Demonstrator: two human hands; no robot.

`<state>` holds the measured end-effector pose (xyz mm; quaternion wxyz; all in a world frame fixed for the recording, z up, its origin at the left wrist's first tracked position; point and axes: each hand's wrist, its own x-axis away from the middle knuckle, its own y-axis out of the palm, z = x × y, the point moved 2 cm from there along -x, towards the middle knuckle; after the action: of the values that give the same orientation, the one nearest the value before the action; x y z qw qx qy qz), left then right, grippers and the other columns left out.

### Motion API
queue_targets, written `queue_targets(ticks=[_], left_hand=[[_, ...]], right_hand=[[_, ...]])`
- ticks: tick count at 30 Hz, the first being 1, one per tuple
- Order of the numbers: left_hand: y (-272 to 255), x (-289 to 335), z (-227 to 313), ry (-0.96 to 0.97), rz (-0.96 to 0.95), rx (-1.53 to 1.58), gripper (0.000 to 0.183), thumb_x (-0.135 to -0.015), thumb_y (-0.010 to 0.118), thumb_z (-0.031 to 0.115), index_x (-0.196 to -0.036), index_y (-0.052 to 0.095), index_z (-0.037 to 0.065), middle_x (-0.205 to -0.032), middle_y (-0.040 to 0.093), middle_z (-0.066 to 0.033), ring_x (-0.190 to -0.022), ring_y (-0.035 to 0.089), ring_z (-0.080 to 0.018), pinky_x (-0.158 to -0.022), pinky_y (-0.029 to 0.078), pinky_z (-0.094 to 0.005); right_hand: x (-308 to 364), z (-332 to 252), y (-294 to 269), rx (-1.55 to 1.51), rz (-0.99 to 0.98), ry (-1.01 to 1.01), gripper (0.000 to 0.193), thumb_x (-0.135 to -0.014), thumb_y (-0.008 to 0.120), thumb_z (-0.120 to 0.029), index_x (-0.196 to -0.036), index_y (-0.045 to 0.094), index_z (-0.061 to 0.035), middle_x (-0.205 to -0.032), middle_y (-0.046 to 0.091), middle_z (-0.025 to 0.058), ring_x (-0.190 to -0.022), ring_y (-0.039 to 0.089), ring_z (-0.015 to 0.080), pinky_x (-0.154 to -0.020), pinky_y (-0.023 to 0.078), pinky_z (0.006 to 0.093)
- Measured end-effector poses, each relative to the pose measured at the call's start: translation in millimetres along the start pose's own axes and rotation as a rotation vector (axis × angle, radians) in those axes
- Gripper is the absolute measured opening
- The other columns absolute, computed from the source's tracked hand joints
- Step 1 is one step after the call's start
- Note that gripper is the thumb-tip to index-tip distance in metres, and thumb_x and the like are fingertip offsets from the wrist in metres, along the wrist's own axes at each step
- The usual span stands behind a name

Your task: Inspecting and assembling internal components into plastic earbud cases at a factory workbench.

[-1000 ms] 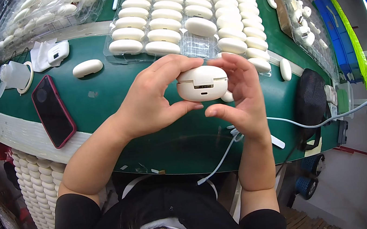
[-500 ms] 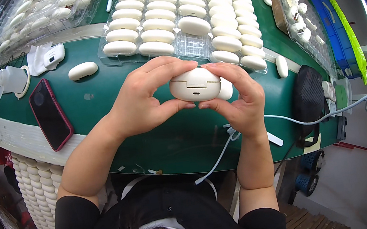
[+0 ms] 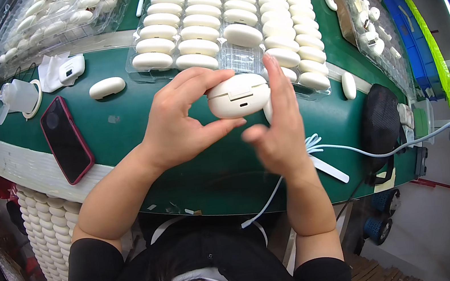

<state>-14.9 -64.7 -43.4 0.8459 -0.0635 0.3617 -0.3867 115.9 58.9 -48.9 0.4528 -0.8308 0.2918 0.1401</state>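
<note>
A cream-white earbud charging case (image 3: 238,104) is raised above the green table, its port and hinge side toward me. My left hand (image 3: 178,115) pinches it at its left end, fingers on top and thumb underneath. At its right end my right hand (image 3: 280,124) is apart from the case or barely touching it, fingers stretched up and thumb spread, a little blurred. Partly hidden behind that hand is another white piece (image 3: 269,112). Beyond the hands, a clear plastic tray (image 3: 242,60) holds rows of similar cases, with one case (image 3: 242,35) lying higher beside a bare slot.
Leftward lie a single case (image 3: 107,88), a phone with a red edge (image 3: 67,141) and a white device on tissue (image 3: 71,70). To the right are a pale cable (image 3: 347,149), a black mesh pouch (image 3: 379,124) and another loose case (image 3: 348,86). More filled trays (image 3: 65,25) stand far left.
My right hand has let go of the case's right end and its fingers have straightened. My left hand keeps its hold, with the case tilted slightly.
</note>
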Motion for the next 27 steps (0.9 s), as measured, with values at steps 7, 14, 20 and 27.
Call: queue_targets(ticks=[7, 14, 20, 27], left_hand=[[8.9, 6.1, -1.0, 0.046, -0.113, 0.074, 0.057, -0.063, 0.083, 0.008, -0.116, 0.061, 0.004, -0.105, 0.067, -0.012, -0.091, 0.065, -0.0252, -0.079, 0.052, -0.032], [17.5, 9.7, 8.4, -0.036, -0.223, 0.118, 0.05, -0.068, 0.078, 0.009, -0.115, 0.06, 0.003, -0.098, 0.066, -0.013, -0.079, 0.066, -0.0271, -0.066, 0.053, -0.032], [22.6, 18.5, 7.1, -0.102, -0.161, 0.194, 0.049, -0.069, 0.077, 0.009, -0.113, 0.057, -0.001, -0.087, 0.065, -0.0127, -0.073, 0.065, -0.0224, -0.063, 0.053, -0.0314], [19.8, 18.3, 20.0, -0.129, -0.079, 0.524, 0.058, -0.074, 0.071, 0.001, -0.126, 0.047, 0.004, -0.092, 0.064, -0.0054, -0.074, 0.064, -0.013, -0.065, 0.049, -0.0246]], right_hand=[[-1.8, 5.4, -18.0, -0.067, 0.231, -0.151, 0.082, -0.088, 0.039, -0.069, -0.121, 0.054, 0.004, -0.123, 0.056, 0.022, -0.119, 0.052, 0.0389, -0.099, 0.04, 0.0453], [0.5, -10.8, -1.1, 0.114, 0.141, -0.339, 0.087, -0.08, 0.047, -0.072, -0.124, 0.053, 0.0031, -0.126, 0.055, 0.0201, -0.12, 0.051, 0.0388, -0.097, 0.041, 0.0489], [1.5, -16.1, 14.9, 0.052, 0.105, -0.293, 0.089, -0.08, 0.047, -0.074, -0.123, 0.053, 0.0042, -0.114, 0.061, 0.0193, -0.099, 0.061, 0.0328, -0.086, 0.047, 0.0419], [4.9, 0.6, 0.4, -0.96, 0.178, 0.451, 0.082, -0.089, 0.025, -0.072, -0.091, 0.059, 0.0019, -0.08, 0.063, 0.0141, -0.068, 0.06, 0.0201, -0.065, 0.051, 0.0326]])
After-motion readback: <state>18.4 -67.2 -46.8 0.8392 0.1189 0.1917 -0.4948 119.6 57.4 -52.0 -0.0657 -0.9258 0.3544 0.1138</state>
